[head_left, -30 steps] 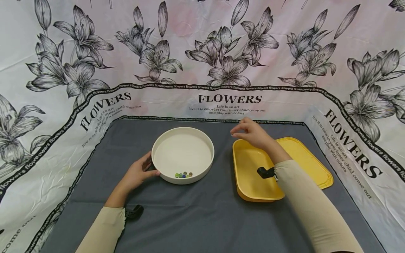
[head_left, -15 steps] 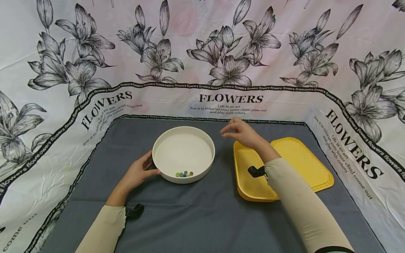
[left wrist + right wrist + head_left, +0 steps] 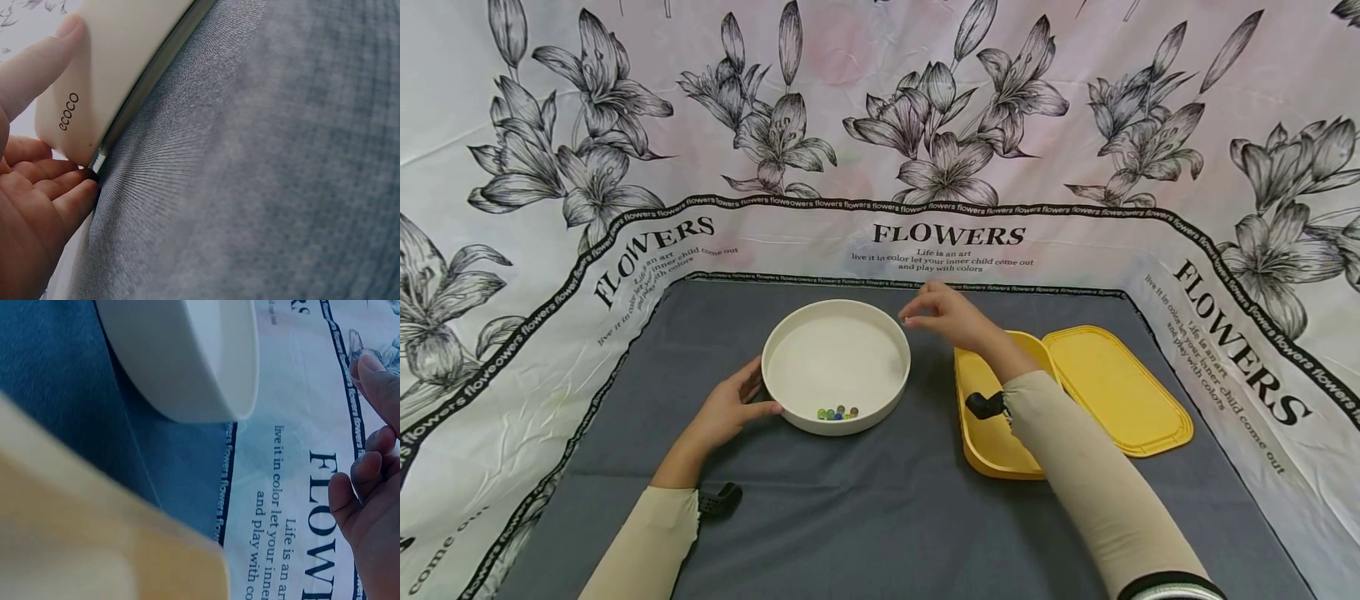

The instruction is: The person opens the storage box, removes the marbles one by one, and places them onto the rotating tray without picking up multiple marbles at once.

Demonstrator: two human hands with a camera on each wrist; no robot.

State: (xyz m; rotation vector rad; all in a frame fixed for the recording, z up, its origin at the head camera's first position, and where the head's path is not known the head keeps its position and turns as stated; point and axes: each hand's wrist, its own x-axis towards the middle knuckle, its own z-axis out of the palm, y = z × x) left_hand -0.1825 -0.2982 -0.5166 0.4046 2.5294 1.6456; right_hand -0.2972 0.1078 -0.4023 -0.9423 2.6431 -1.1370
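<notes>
A round, cream-white shallow tray (image 3: 838, 354) stands left of centre on the grey cloth. Several coloured glass marbles (image 3: 837, 413) lie together inside it, at its near edge. My left hand (image 3: 730, 408) rests against the tray's left side; in the left wrist view its thumb (image 3: 47, 59) lies on the outer wall, by the word "ecoco", and the fingers touch low at the base. Beside the tray's upper right rim is my right hand (image 3: 947, 315), thumb and forefinger pinched together around what looks like a marble, mostly hidden by the fingertips; its other fingers are curled.
A yellow rectangular box (image 3: 992, 450) stands right of the tray, partly covered by the right forearm. Its yellow lid (image 3: 1123, 392) lies flat beyond it. The grey cloth (image 3: 865, 517) has a white flower-printed border (image 3: 947, 246) rising behind.
My right hand has moved left from above the yellow box's far edge to the tray's right rim, its fingertips still pinched. The left hand, tray and marbles have stayed in place.
</notes>
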